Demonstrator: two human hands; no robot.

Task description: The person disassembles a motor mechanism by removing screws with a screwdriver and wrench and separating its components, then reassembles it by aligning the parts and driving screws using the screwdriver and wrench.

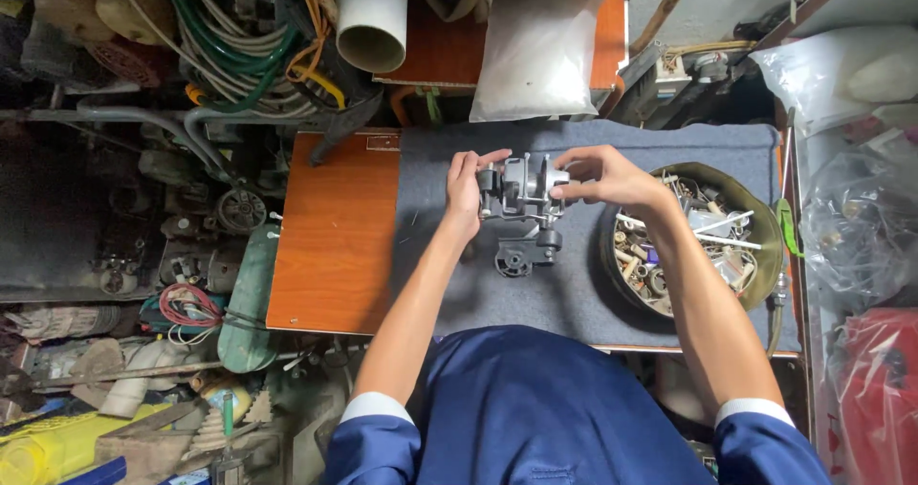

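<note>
while blue sleeves with white cuffs [375, 407] frame the bottom of the view, both bare forearms reach up over a grey mat [574, 294] laid across an orange wooden table [335, 236]. just past the wrists, a small dark pulley-like part [513, 260] lies on the mat, below the work. above it the left hand [465, 190] closes around the left end of a grey metal mechanism [521, 190], fingers curled over its top edge, steadying it a little above the mat. the right hand [602, 177] pinches the mechanism's right end between thumb and fingertips, apparently working a small fitting there. this looks like a fitting or adjusting step on the part; any further move calls for a firm left-hand hold and fine fingertip control on the right. just beside the right forearm sits a round green bowl [760, 212] filled with mixed small parts. farther off, a white pipe [371, 21], a white bag [535, 55] and coiled hoses [239, 45] crowd the back.
</note>
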